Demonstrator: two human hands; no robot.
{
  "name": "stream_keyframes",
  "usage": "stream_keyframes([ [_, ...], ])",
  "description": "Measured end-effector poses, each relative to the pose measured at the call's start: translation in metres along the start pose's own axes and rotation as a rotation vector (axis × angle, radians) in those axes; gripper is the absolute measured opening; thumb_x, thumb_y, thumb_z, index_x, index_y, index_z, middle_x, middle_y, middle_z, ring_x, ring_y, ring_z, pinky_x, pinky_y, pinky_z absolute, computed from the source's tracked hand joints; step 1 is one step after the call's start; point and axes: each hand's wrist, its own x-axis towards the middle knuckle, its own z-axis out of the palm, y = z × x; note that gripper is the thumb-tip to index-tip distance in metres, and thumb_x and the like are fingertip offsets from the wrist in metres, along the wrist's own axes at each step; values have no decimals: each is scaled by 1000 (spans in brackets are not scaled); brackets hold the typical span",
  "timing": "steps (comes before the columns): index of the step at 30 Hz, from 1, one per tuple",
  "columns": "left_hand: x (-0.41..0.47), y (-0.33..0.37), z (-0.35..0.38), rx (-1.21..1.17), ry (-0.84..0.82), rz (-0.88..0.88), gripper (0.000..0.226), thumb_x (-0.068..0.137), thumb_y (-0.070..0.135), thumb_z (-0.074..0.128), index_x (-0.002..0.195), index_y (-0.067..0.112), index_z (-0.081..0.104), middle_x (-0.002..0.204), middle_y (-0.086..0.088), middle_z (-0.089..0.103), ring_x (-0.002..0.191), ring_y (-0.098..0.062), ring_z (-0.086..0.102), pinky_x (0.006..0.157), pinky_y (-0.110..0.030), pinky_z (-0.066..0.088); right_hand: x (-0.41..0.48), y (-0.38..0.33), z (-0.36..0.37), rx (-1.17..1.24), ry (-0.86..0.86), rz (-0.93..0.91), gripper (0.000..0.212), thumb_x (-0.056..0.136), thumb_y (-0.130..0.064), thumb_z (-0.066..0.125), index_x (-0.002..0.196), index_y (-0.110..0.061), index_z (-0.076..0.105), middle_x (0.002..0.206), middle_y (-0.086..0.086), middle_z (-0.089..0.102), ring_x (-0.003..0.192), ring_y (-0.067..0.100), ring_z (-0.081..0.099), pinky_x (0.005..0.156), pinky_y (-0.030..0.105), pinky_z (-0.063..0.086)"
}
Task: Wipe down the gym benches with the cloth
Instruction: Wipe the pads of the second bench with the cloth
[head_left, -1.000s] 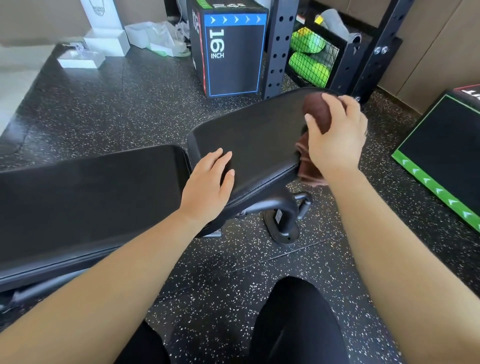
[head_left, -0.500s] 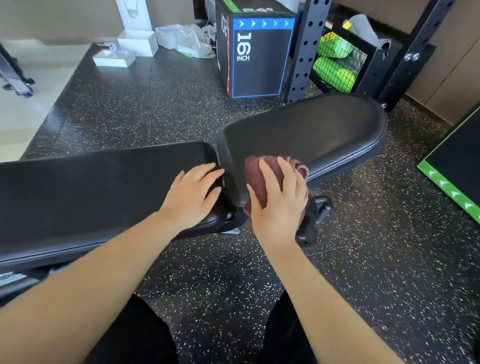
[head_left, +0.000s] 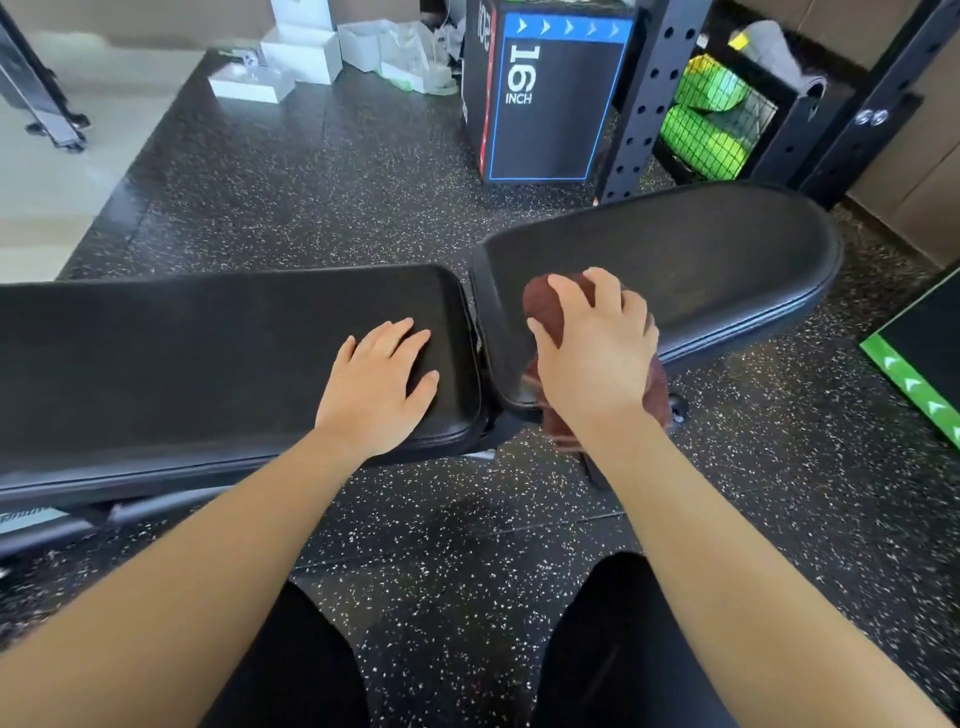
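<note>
Right of centre in the frame, the right hand (head_left: 592, 358) has its fingers curled over the bunched brown cloth (head_left: 543, 306), pressing it onto the near left corner of the seat pad (head_left: 701, 254); part of the cloth hangs over the pad's near edge. Left of centre, the left hand (head_left: 382, 387) lies flat, fingers straight and spread, on the back pad (head_left: 208, 343), just beside the gap between the pads.

To wipe well, I judge the cloth should be spread flatter (a wad touches little), drawn in overlapping strokes toward the rounded end at upper right, then run along the side edges and the gap.

Counted: one bench (head_left: 78, 488) in view with two pads, one cloth, two hands, one box marked 16 INCH (head_left: 545, 104) at top centre, one green-edged box (head_left: 914, 374) at the right edge, two green rolls (head_left: 701, 135) behind mesh at upper right.
</note>
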Motion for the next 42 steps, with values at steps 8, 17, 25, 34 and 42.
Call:
stream_keyframes([
  [8, 0, -1, 2, 20, 15, 1, 55, 92, 48, 33, 141, 25, 33, 152, 4, 28, 141, -17, 20, 115, -45, 14, -36, 0, 4, 9, 56, -96, 42, 88, -33, 58, 129, -25, 51, 140, 9, 43, 118, 41, 41, 94, 57, 36],
  [17, 1, -4, 5, 6, 37, 6, 54, 91, 46, 35, 140, 24, 35, 151, 3, 30, 140, -18, 21, 114, -45, 14, -38, -4, 10, 36, 66, -67, 40, 88, -31, 60, 126, -23, 54, 137, 12, 46, 120, 43, 41, 95, 61, 34],
  [25, -24, 6, -57, -126, -309, -51, 51, 97, 39, 34, 145, 24, 28, 154, 5, 21, 143, -15, 13, 115, -49, 13, -37, -23, -35, 77, -333, 54, 41, 92, -40, 50, 131, -28, 46, 141, 2, 36, 120, 33, 36, 98, 54, 33],
  [34, -98, 47, -269, -227, -484, -132, 50, 97, 39, 34, 143, 21, 33, 149, 1, 34, 137, -15, 28, 111, -44, 27, -53, -95, -201, 177, -724, 240, 43, 91, -45, 49, 133, -35, 41, 138, -2, 35, 121, 28, 35, 102, 54, 33],
  [42, -103, 93, -432, -253, -467, -32, 48, 96, 39, 36, 138, 18, 41, 144, -2, 41, 134, -19, 35, 109, -42, 31, -40, -131, -367, 238, -721, 322, 46, 91, -47, 49, 134, -36, 40, 137, -5, 35, 118, 26, 37, 100, 50, 36],
])
